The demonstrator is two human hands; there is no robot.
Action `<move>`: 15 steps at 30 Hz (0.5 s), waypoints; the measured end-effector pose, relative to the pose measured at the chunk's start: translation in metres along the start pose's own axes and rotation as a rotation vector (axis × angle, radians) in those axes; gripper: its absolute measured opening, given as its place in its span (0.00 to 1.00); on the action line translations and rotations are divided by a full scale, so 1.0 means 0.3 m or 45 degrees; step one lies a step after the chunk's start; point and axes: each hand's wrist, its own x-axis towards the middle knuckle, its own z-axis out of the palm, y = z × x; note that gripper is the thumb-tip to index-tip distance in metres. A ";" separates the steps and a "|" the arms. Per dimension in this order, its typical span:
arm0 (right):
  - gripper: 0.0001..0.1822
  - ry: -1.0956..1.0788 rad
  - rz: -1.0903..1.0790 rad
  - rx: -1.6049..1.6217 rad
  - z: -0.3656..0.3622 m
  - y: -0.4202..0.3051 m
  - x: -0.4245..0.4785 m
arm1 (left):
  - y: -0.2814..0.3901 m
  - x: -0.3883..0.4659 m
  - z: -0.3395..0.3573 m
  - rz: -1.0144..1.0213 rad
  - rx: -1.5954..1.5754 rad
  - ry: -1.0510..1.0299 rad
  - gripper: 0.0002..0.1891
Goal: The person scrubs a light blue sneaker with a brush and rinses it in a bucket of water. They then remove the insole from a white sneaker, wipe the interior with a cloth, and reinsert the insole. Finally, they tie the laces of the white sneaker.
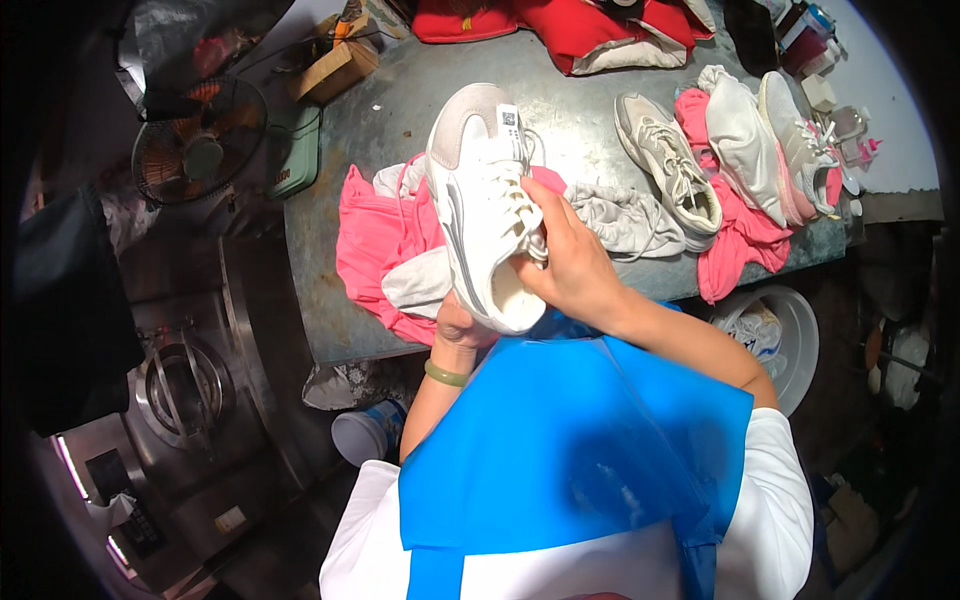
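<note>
A white sneaker (480,202) with grey trim and a small printed tag near its toe is held up before me, heel toward my body. My right hand (566,255) grips its side, the thumb at the opening by the laces. My left hand (459,322), below a green bangle, supports the heel from beneath; its fingers are mostly hidden. Behind the shoe lie pink cloth (375,247) and a white cloth bag (420,285). Right of it are a crumpled greyish cloth bag (626,217) and a beige-grey sneaker (667,165).
The metal table (322,300) also bears a white sneaker (795,142), a white cloth bag (739,142) and pink cloth at right, red fabric (555,30) at the back. Bottles (806,37) stand far right. A fan (201,154) is left; buckets (802,345) stand below the table edge.
</note>
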 end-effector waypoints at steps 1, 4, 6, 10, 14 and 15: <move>0.39 0.046 -0.080 -0.030 0.011 0.004 -0.005 | 0.014 0.003 0.006 0.024 0.064 0.001 0.59; 0.37 0.113 -0.295 -0.149 0.033 0.004 -0.033 | 0.062 0.033 0.054 0.111 0.192 0.018 0.66; 0.37 0.231 -0.514 -0.258 0.048 0.019 -0.029 | 0.051 0.054 0.015 0.133 0.061 0.124 0.58; 0.39 0.216 -0.603 -0.362 0.041 0.018 -0.031 | 0.026 0.068 0.029 0.240 0.080 0.214 0.53; 0.35 0.210 -0.507 -0.413 0.034 -0.004 -0.019 | 0.009 0.064 0.009 0.243 0.047 0.074 0.53; 0.33 0.245 -0.525 -0.403 0.033 -0.002 -0.017 | 0.008 0.063 0.002 0.235 0.044 0.028 0.53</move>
